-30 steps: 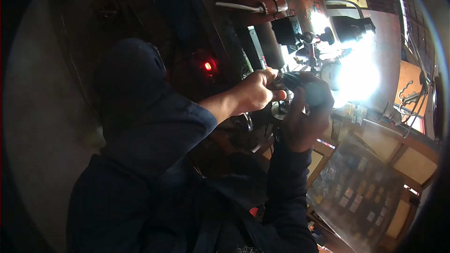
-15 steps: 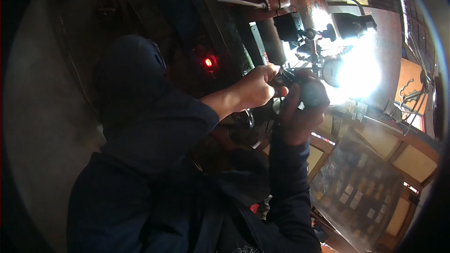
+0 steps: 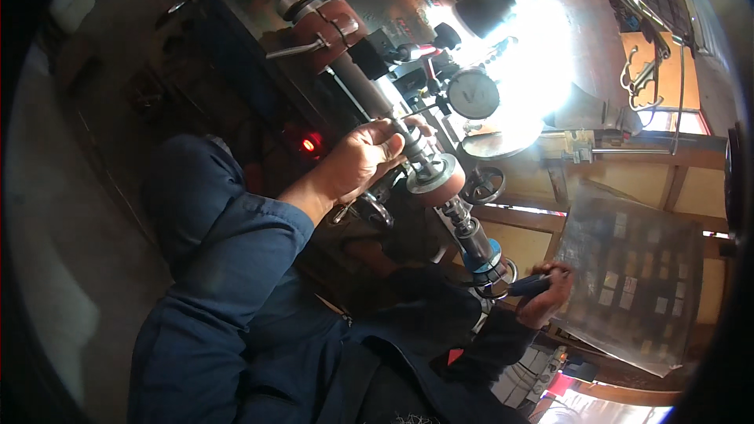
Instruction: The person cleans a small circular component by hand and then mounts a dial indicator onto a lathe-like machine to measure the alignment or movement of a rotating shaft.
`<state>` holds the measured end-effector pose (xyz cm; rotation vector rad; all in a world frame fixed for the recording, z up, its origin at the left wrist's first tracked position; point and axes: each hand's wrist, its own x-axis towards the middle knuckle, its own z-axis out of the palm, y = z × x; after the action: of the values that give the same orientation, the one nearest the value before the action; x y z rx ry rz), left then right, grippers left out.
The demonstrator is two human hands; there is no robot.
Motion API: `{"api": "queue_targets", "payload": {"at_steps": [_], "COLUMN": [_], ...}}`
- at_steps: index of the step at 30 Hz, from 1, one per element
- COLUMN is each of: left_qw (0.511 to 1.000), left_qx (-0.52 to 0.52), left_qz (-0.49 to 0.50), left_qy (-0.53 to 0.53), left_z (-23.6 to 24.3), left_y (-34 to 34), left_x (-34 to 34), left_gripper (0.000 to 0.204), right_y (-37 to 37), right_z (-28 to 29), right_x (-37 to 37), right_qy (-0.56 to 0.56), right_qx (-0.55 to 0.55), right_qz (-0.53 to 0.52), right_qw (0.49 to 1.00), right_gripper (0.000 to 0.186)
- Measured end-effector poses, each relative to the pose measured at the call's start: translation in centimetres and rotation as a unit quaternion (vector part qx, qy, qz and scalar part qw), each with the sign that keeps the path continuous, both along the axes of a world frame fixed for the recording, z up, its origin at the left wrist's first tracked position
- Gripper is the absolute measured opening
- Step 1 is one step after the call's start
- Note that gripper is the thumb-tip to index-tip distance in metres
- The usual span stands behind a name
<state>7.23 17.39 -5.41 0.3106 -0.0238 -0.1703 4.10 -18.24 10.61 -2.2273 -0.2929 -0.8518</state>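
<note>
A stepped metal shaft (image 3: 424, 159) with a reddish-brown disc (image 3: 440, 180) around it runs slantwise across the machine. My left hand (image 3: 369, 157) has its fingers closed around the shaft, just above the disc. Beside that hand stands a round dial gauge (image 3: 473, 94) on a jointed holder. At the shaft's lower right end is a blue collar (image 3: 485, 257). Near the collar, my right hand (image 3: 546, 297) is closed on a dark blue handle (image 3: 528, 286). A dark curved piece shows between the handle and the collar; whether they join, I cannot tell.
A bright lamp (image 3: 503, 8) glares behind the gauge. A reddish clamp block with a lever (image 3: 334, 27) holds the upper left end. Handwheels (image 3: 484, 184) stick out below the machine. A red light (image 3: 308, 144) glows at its side. A plastic-covered board (image 3: 628, 275) hangs at the right.
My view has shifted, showing more of the shaft. My right hand has moved from close beside my left hand to the lower right, by the blue collar. My left hand remains at the shaft.
</note>
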Motion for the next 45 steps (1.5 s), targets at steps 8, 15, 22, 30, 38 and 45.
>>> {"api": "queue_targets", "payload": {"at_steps": [8, 15, 22, 30, 38, 45], "left_qw": [0.997, 0.981, 0.971, 0.974, 0.978, 0.980], "left_qx": [0.063, 0.158, 0.193, 0.166, 0.150, 0.129], "left_qz": [0.049, 0.095, 0.128, 0.110, 0.103, 0.108], "left_qy": [-0.004, 0.056, 0.051, 0.110, 0.100, 0.110], "left_z": [-1.3, -0.6, -0.4, 0.2, -0.6, -0.1], "left_y": [-0.7, -1.1, -0.8, -0.3, -0.2, -0.3], "left_x": [0.1, 0.0, 0.0, -0.1, 0.0, -0.1], "left_gripper": [0.030, 0.035, 0.032, 0.020, 0.024, 0.020], "right_y": [-11.0, -12.9, -9.9, -13.5, -11.0, -10.9], "right_z": [-5.0, -4.8, -6.1, -9.9, -10.8, -10.8], "right_x": [-4.2, -5.3, -4.3, -1.1, -1.0, -1.9], "right_qy": [0.270, 0.412, 0.313, 0.262, 0.286, 0.315], "right_qx": [-0.236, -0.026, -0.054, 0.057, 0.072, 0.061], "right_qz": [-0.158, -0.163, -0.209, -0.131, -0.126, -0.121], "right_qw": [0.920, 0.896, 0.925, 0.955, 0.947, 0.939], "right_gripper": [0.025, 0.030, 0.029, 0.027, 0.027, 0.027]}}
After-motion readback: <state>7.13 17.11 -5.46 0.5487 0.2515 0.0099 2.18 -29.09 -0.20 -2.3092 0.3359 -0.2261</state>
